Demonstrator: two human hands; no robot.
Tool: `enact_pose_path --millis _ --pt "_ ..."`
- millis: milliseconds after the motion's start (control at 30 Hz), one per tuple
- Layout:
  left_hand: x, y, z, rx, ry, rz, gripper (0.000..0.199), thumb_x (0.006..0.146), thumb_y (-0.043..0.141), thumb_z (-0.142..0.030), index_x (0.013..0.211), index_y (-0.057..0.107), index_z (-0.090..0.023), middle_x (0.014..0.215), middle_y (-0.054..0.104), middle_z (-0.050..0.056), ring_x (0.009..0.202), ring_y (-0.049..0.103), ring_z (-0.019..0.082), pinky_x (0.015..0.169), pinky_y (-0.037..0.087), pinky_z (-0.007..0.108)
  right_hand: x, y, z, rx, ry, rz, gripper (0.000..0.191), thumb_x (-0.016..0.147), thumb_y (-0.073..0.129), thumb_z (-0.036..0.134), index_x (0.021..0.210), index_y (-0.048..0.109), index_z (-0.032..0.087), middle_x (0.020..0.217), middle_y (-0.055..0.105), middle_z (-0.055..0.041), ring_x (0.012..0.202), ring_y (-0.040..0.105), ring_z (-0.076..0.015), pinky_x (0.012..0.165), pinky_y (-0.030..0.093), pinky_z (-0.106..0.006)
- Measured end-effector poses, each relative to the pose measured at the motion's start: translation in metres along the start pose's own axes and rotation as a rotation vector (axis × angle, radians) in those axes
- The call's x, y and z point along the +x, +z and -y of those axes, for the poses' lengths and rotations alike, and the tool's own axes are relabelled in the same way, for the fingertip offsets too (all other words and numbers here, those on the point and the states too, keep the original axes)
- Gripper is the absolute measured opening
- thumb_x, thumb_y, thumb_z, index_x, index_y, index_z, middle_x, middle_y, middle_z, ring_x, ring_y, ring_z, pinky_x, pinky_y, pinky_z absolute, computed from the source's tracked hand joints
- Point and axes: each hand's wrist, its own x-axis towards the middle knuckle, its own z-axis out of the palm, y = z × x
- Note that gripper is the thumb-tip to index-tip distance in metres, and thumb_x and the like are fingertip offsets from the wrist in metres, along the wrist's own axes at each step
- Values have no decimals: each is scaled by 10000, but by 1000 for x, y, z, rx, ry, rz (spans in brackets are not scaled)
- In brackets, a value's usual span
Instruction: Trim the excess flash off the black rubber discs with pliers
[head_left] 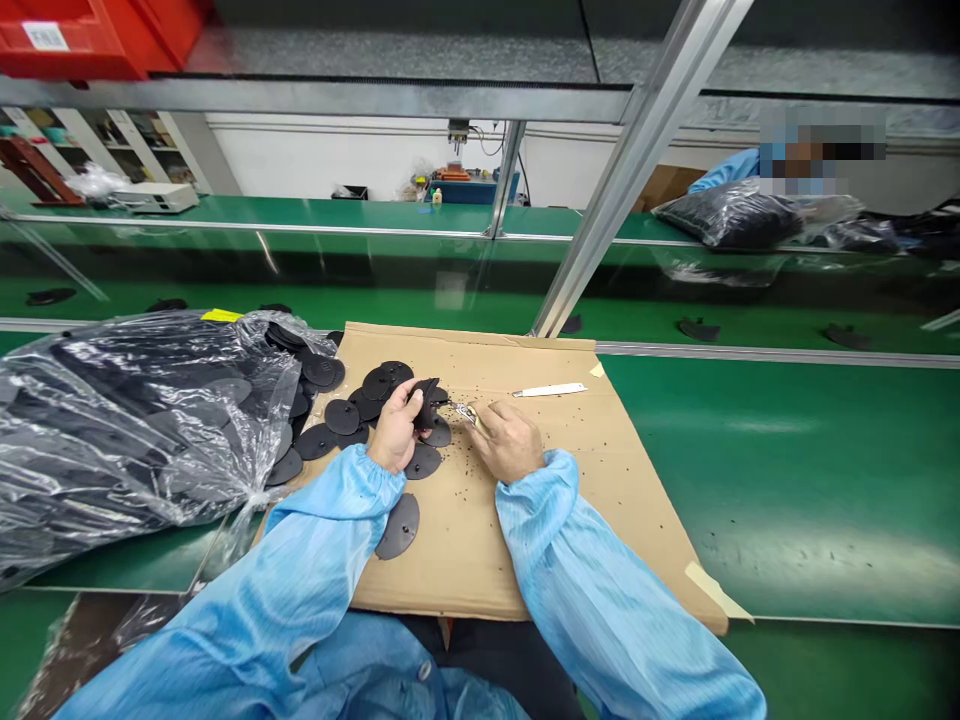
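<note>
I've got the left hand (395,428) clenched on a black disc (424,400), fingers folding it up on edge, which seems to keep its rim turned toward the other hand. The right hand (508,442) is just beside it, fingers curled round a small metal tool (466,413) (snips maybe, too small to tell), with its tip at the disc. More discs (341,417) lie overlapping on a cardboard sheet (525,560), within easy reach; a lone disc (397,527) sits apart near the left sleeve (337,500). Black crumbs (480,465) are scattered about, so the cardboard looks placed to catch them. A white-handled knife (550,390) lies untouched beyond the right hand. A plastic bag (142,420) full of discs slumps on the left, over the green bench (787,480).
</note>
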Motion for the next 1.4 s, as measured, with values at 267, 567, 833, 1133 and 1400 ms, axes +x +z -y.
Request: enact_pose_path --millis 267,567,833,1133,1400 --pt "-1 2 -1 37 63 -10 460 771 654 -362 1175 518 -188 804 585 15 528 541 106 396 429 212 -1 8 1 242 76 2 293 909 538 391 1077 658 183 854 640 -60 797 603 -178 745 455 -263" --pt "0 1 0 41 76 -13 468 781 648 -357 1198 500 -206 845 595 23 530 547 103 395 450 206 -1 8 -1 191 54 -46 323 900 541 434 1081 645 187 848 609 -72 801 582 -203 768 471 -311" --pt "1 2 1 53 75 -17 478 773 661 -374 1195 507 -209 826 603 22 531 547 101 410 449 203 0 7 -1 175 78 -45 325 904 536 437 1068 651 181 835 600 -70 801 583 -205 757 468 -306" --pt "0 3 1 75 81 -24 472 783 646 -366 1204 501 -209 879 607 35 540 547 98 412 457 207 0 4 -1 132 114 34 281 890 564 385 1079 655 196 871 648 -63 818 615 -194 742 464 -275" --pt "1 3 1 65 91 -53 516 778 657 -388 1227 490 -197 871 615 32 546 550 95 412 432 201 1 8 0 467 225 86 281 867 577 407 1051 689 226 928 692 -50 850 630 -204 795 490 -309"
